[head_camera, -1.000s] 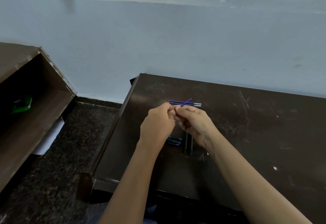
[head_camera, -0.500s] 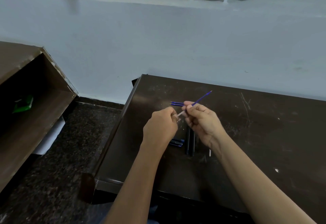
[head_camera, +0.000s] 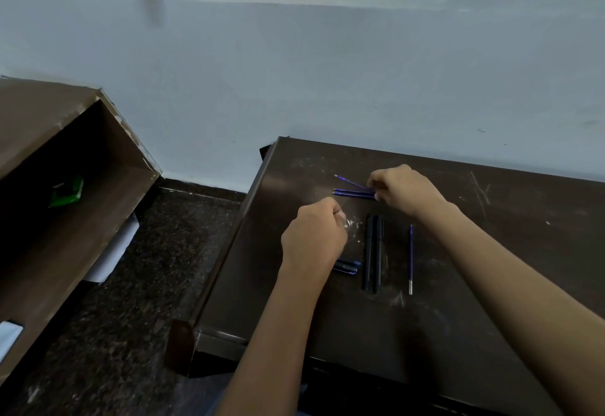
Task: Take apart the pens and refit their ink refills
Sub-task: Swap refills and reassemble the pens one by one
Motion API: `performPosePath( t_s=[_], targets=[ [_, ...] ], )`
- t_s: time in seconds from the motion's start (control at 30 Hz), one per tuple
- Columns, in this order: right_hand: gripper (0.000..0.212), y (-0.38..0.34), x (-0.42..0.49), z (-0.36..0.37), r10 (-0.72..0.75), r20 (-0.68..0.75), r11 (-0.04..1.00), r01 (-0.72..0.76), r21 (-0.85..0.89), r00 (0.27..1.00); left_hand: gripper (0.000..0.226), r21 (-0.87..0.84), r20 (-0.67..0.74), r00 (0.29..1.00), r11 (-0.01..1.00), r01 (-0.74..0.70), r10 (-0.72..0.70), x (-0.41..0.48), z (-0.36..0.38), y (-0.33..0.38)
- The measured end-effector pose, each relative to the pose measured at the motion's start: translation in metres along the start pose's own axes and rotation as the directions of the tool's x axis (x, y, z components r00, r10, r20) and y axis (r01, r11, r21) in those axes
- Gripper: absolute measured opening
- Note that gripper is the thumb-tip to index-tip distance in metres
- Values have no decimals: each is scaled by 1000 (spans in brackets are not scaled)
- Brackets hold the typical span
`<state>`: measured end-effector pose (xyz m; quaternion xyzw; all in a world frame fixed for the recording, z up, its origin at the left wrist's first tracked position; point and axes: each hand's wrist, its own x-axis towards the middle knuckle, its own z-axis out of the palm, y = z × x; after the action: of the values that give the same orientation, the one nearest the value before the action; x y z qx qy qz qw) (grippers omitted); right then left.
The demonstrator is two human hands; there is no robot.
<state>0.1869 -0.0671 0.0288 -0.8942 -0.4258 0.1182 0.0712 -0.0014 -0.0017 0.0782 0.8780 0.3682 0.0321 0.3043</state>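
Two thin blue ink refills (head_camera: 353,193) lie on the scratched dark bench (head_camera: 491,284); the right hand (head_camera: 406,189) pinches a third refill (head_camera: 351,182) just above them. Whether the curled left hand (head_camera: 314,238) holds anything, I cannot tell.

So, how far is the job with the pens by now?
Done: two refills lie side by side on the table and a third refill lies beside two black barrels, so some pens look apart. In hand: the right hand pinches a fourth refill next to the pair; the left hand is curled, its contents hidden. Left: no refill looks refitted yet.
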Motion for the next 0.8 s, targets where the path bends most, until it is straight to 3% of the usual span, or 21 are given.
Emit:
performPosePath(
  t_s=[0.1,0.33,0.5,0.63,0.8],
  targets=[
    [17,-4,9,3,-25,45,992,31,-126,999,20,7,9,1000,1000,9,-9,1,0,-1],
    [21,-2,18,19,-37,119,977,61,-202,992,19,25,11,1000,1000,11,-12,1,-1,-1],
    [21,-1,22,24,-10,54,988,18,-156,998,19,29,24,999,999,21,-21,1,-1,0],
    [34,-2,26,29,-38,-40,990,32,-134,998,20,26,15,1000,999,21,-21,1,-1,-1],
    [40,-7,33,34,-14,2,997,14,-80,1000,19,22,12,1000,1000,19,-20,1,-1,-1]
  ],
)
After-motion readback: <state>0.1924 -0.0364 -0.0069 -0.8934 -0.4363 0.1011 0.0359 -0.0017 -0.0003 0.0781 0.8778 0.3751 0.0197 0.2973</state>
